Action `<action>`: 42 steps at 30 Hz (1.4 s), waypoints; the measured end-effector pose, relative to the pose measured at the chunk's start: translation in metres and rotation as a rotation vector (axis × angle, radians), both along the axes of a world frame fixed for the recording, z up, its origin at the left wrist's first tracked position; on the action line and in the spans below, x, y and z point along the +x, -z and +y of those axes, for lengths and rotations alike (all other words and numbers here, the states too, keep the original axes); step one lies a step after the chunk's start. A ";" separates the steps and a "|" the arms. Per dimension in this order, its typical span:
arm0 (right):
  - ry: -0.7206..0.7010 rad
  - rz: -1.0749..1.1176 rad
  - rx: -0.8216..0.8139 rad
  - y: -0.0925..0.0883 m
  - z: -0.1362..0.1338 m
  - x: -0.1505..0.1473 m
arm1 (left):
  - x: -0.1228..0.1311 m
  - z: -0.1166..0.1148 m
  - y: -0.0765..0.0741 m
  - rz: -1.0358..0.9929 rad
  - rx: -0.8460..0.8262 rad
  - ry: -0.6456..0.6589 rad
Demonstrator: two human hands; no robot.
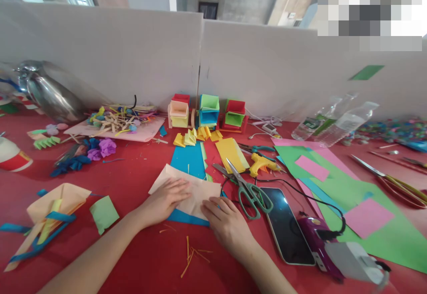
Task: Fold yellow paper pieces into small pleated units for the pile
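A sheet of peach paper [200, 195] lies tilted across a larger blue sheet [188, 158] on the red table. My left hand [167, 198] rests on its left part, fingers stretched out flat. At the paper's lower right corner, my right hand [228, 225] presses down with its fingers slightly bent; its thumb is not plain to see. Close to the right hand lie green-handled scissors [254, 198], partly open, and a phone [288, 227] with a dark screen. Thin yellow paper scraps [191, 254] lie between my forearms.
Folded paper boxes [209, 109] stand against the white partition [133, 54]. Yellow folded strips [196, 136], yellow paper [231, 154] and a yellow glue gun [263, 165] lie ahead. Green sheets [333, 196] and plastic bottles [350, 122] are right; a steel jug [53, 91] and paper flower [60, 200] left.
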State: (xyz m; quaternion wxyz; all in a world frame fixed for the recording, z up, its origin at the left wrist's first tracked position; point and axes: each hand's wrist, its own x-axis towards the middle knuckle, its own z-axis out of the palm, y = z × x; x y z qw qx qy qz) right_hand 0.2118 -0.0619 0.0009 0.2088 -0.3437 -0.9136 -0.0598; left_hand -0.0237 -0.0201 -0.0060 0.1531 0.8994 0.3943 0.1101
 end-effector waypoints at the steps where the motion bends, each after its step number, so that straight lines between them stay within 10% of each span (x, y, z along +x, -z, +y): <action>1: -0.012 -0.002 -0.006 -0.001 -0.001 -0.002 | 0.004 0.001 -0.001 -0.006 0.041 -0.030; 6: -0.011 -0.129 -0.094 -0.009 -0.004 -0.020 | 0.028 0.000 -0.014 -0.147 0.168 -0.200; 14: 0.092 -0.021 -0.165 -0.005 0.005 -0.038 | 0.010 -0.017 -0.008 -0.324 -0.219 0.053; 24: 0.035 0.177 -0.329 0.000 0.002 0.008 | 0.006 -0.017 0.002 -0.230 0.037 0.012; 42: 0.120 0.165 -0.259 0.006 -0.005 0.007 | 0.005 -0.032 0.004 -0.262 0.109 -0.058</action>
